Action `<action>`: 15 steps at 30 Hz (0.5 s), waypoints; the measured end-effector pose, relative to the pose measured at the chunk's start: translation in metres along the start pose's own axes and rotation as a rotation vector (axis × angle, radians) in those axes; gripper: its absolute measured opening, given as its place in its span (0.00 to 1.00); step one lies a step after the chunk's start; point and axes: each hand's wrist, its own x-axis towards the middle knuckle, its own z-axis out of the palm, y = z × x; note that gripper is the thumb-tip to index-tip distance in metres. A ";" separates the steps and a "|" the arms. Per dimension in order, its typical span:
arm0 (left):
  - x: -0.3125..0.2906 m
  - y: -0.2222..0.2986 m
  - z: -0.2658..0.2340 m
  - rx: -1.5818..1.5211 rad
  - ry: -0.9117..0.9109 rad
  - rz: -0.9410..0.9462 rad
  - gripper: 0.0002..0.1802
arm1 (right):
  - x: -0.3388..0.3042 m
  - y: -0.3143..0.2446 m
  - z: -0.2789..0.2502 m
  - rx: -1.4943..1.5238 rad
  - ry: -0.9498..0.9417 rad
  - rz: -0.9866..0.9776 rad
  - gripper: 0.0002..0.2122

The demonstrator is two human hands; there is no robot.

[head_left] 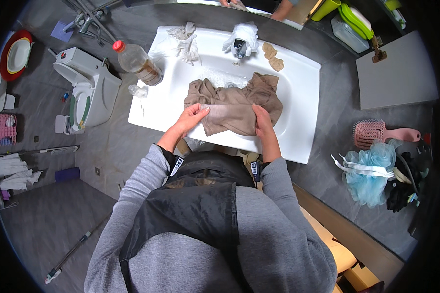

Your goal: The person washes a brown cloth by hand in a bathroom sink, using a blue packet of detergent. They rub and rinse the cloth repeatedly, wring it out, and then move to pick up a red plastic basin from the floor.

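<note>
A crumpled brown garment (pixel 232 117) lies in the white washbasin (pixel 303 93), its near part stretched flat over the front rim. My left hand (pixel 191 117) pinches one end of that flat part between thumb and fingers. At its other end, my right hand (pixel 263 120) grips the cloth, thumb on top. The rest of the garment bunches up behind my hands over the drain area. Foamy water (pixel 222 78) shows beyond it in the bowl. Which part of the garment I hold, I cannot tell.
A red-capped bottle (pixel 139 63) of brown liquid stands at the basin's left, near a wet white cloth (pixel 183 41). Behind the bowl is a tap (pixel 239 46) wrapped in white; a tan crumpled piece (pixel 273 56) lies beside it. A pink hairbrush (pixel 371 133) and blue bath puff (pixel 369 173) lie right.
</note>
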 end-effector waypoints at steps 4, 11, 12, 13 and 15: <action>0.000 0.004 0.008 0.004 0.037 -0.149 0.21 | 0.008 0.002 -0.001 -0.053 0.022 0.031 0.12; -0.002 0.004 0.008 -0.192 0.030 -0.272 0.28 | 0.015 0.007 -0.008 -0.088 0.037 0.021 0.13; -0.002 0.004 0.008 -0.188 0.033 -0.264 0.28 | 0.016 0.007 -0.009 -0.082 0.038 0.020 0.13; -0.003 0.004 0.008 -0.187 0.029 -0.249 0.28 | 0.017 0.008 -0.009 -0.067 0.036 0.021 0.13; -0.003 0.002 0.008 -0.176 0.037 -0.237 0.26 | 0.017 0.008 -0.009 -0.070 0.045 0.017 0.12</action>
